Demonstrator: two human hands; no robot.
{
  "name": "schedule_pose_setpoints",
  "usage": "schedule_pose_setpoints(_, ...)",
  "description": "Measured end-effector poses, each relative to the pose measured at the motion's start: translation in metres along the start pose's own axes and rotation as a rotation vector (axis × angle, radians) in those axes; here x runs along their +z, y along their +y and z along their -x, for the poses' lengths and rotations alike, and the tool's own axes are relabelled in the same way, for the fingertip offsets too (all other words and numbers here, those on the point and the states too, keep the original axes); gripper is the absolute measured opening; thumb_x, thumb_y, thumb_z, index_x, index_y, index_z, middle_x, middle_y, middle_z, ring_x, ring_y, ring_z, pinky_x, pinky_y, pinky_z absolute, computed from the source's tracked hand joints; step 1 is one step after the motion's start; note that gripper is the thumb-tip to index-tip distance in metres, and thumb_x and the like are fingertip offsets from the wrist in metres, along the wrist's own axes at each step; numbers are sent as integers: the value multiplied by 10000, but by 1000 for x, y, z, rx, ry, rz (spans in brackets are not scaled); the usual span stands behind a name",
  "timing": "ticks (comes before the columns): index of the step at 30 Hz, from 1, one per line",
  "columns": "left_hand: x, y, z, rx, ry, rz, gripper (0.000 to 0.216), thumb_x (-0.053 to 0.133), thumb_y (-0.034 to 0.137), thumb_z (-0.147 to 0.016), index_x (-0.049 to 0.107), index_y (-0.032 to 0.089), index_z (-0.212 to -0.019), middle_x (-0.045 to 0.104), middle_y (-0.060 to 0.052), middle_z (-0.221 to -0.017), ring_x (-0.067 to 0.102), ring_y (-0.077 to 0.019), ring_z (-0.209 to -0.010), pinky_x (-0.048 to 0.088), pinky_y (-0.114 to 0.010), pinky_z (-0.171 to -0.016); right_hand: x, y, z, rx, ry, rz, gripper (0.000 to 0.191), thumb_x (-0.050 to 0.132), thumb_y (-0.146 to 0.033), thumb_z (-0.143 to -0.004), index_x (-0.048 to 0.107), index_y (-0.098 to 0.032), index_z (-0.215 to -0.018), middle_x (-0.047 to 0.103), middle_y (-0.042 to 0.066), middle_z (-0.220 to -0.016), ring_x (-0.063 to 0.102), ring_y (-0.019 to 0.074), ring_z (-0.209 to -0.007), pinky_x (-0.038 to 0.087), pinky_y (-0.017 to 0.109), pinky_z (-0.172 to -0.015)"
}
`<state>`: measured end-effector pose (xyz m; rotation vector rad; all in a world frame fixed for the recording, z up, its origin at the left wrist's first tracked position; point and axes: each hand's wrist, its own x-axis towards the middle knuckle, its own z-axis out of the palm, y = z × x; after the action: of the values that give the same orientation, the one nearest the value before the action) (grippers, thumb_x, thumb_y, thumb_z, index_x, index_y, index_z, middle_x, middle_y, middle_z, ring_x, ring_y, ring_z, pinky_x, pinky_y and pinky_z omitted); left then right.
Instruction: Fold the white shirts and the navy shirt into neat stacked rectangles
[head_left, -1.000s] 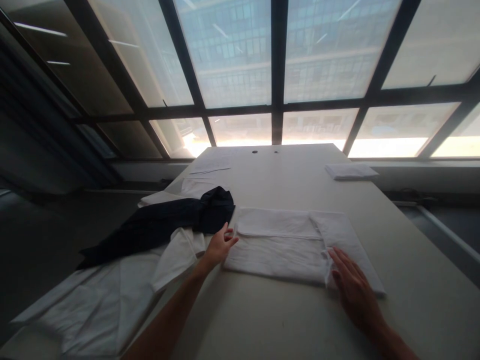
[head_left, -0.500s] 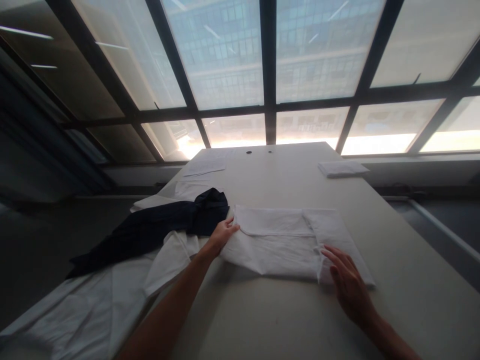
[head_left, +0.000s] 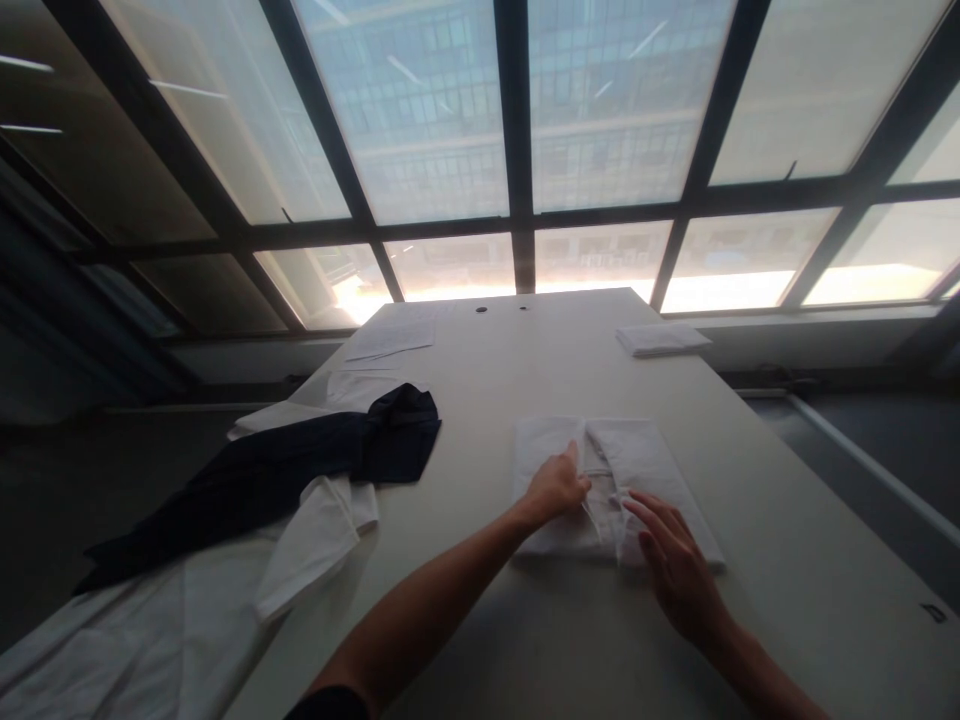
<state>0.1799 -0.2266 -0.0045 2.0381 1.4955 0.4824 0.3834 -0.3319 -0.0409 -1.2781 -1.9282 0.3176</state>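
Note:
A folded white cloth (head_left: 645,460) lies on the pale table (head_left: 525,640) in front of me. My left hand (head_left: 556,487) rests on its middle, fingers closed on the folded-over left flap. My right hand (head_left: 671,562) lies flat and open on the cloth's near right part, fingers spread. The cloth's left side is now laid over toward the centre, which makes the bundle narrower.
A dark navy garment (head_left: 285,465) sprawls over white cloths (head_left: 187,620) on the table's left. A small folded white stack (head_left: 661,339) sits at the far right, papers (head_left: 390,340) at the far left. Large windows stand behind the table's far edge.
My left hand took the cloth's left edge and carried it rightward over the middle, folding it in. My right hand stayed pressing the right part. The view shifted slightly right.

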Motion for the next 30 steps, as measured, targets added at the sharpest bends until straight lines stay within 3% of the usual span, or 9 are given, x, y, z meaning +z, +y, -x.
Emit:
schedule_pose_setpoints(3, 19, -2, 5, -5, -20, -97, 622, 527, 351, -911, 424, 69, -1455, 726, -120, -848, 667, -230, -773, 471, -276, -704, -2, 1, 0, -2, 7, 6, 373, 383, -362, -1017, 581, -247, -1312, 560, 92, -1385, 475, 255, -1313, 444, 459, -1062)
schedule_pose_setpoints(5, 15, -5, 9, 30, -4, -106, 597, 444, 375, -967, 389, 89, -1489, 735, -126, -906, 683, -234, -828, 485, -290, -760, -2, -1, 0, -9, 4, 16, 362, 405, -347, -1011, 584, -238, -1307, 564, 96, -1378, 476, 252, -1313, 444, 447, -1063)
schedule_pose_setpoints(8, -5, -9, 6, 162, 82, -143, 480, 381, 281, -991, 479, 168, -1447, 715, -114, -1121, 658, -216, -1028, 468, -302, -921, 1, -6, -1, -42, -34, 40, 357, 436, -327, -1000, 584, -226, -1310, 562, 105, -1385, 470, 257, -1324, 433, 447, -1079)
schedule_pose_setpoints(11, -13, -14, -7, 275, 150, -253, 452, 363, 250, -1000, 504, 182, -1423, 584, -97, -1390, 511, -209, -1290, 349, -344, -1113, 6, -14, -1, -111, -114, 65, 381, 450, -295, -995, 560, -229, -1354, 536, 104, -1427, 442, 258, -1355, 422, 454, -1097)
schedule_pose_setpoints(14, 2, -20, -17, 315, 95, -410, 524, 367, 389, -1020, 402, 169, -1494, 376, -100, -1568, 292, -268, -1459, 211, -478, -1195, 10, -18, 0, -174, -172, 89, 421, 457, -271, -992, 521, -231, -1406, 515, 95, -1459, 423, 249, -1377, 422, 448, -1107)
schedule_pose_setpoints(17, 20, -24, -24, 315, 38, -509, 618, 312, 524, -1020, 336, 176, -1530, 248, -100, -1624, 166, -320, -1500, 156, -574, -1189, 11, -15, 0, -197, -165, 97, 455, 442, -256, -998, 473, -225, -1450, 505, 95, -1472, 413, 245, -1389, 416, 449, -1117)
schedule_pose_setpoints(23, 16, -27, -44, 253, 26, -521, 551, 200, 457, -1051, 316, 232, -1540, 328, -64, -1597, 234, -278, -1485, 191, -553, -1184, 8, -12, -1, -118, -18, 125, 473, 398, -219, -1001, 443, -219, -1472, 519, 108, -1456, 440, 244, -1374, 440, 452, -1098)
schedule_pose_setpoints(27, 17, -32, -54, 236, 38, -529, 559, 236, 463, -1041, 322, 225, -1540, 316, -55, -1603, 217, -270, -1491, 169, -534, -1195, 20, -26, 0, -262, -153, 195, 537, 479, -186, -950, 431, -199, -1485, 488, 115, -1489, 418, 264, -1393, 416, 483, -1119)
schedule_pose_setpoints(30, 19, -37, -58, 213, 45, -519, 557, 234, 460, -1039, 337, 225, -1533, 322, -46, -1600, 235, -260, -1485, 176, -522, -1196, 33, -35, 4, -359, -234, 228, 523, 484, -126, -918, 493, -178, -1438, 550, 112, -1436, 478, 264, -1352, 407, 503, -1126)
